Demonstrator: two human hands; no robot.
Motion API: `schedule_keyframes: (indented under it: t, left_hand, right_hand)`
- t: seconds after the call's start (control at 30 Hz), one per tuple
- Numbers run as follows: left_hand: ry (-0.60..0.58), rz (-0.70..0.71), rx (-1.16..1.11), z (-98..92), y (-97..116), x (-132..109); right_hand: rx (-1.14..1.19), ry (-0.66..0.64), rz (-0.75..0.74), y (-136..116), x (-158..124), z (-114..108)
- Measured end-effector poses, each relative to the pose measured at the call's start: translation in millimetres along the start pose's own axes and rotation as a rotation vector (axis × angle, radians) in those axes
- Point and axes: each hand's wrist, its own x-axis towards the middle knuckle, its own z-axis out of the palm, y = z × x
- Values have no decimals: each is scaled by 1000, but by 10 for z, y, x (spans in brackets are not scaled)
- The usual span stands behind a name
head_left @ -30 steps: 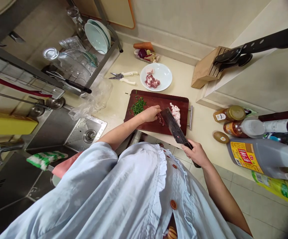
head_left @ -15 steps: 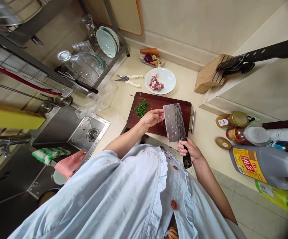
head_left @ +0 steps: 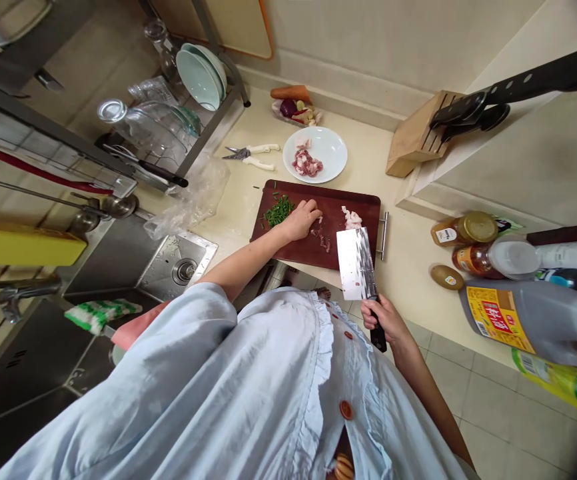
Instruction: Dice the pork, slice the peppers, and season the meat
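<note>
Right hand (head_left: 384, 317): wrapped firmly round the black handle of a cleaver (head_left: 352, 263). Handling: best held quiet, the edge turned from the other fingers while those work at the board. Pose: forearm slanting in from the right, fist just short of the board's near edge, blade pointing away from the body, broad face up.

Cutting board (head_left: 293, 252): ahead of that grip, the blade's far end over it.

Left hand (head_left: 302, 220): ahead and left of the cleaver grip. Handling: fingertips curled in would gather scraps more safely. Pose: palm down, fingers bent to the board; whether they pinch anything cannot be told.

Meat shreds (head_left: 324, 240): on the board, just right of the left fingers.

Pale pieces (head_left: 352, 219): beyond the blade's end, best not mixed with the chopped greens (head_left: 278, 210), just left of the left hand.

Plate (head_left: 333, 157): beyond both hands, bearing cut meat (head_left: 307, 163).
</note>
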Motion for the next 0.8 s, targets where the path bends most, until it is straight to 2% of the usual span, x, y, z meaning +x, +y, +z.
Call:
schedule_keyframes:
  t: [0.27, 0.4, 0.53, 0.63, 0.7, 0.8]
  left_hand:
    - [-65, 24, -24, 37, 83, -17]
    - [-61, -82, -129, 112, 261, -188]
    - [34, -172, -260, 227, 483, -320]
    - [133, -190, -382, 221, 552, -318]
    - [215, -188, -426, 128, 524, -260]
    - [356, -146, -450, -127, 375, -82]
  right_hand:
    - [58, -10, 8, 125, 80, 87]
    - [82, -18, 8, 109, 170, 194]
    - [66, -65, 18, 60, 275, 304]
    - [49, -89, 10, -83, 339, 404]
    - [36, -91, -9, -266, 375, 500]
    - [-13, -57, -92, -666, 454, 713]
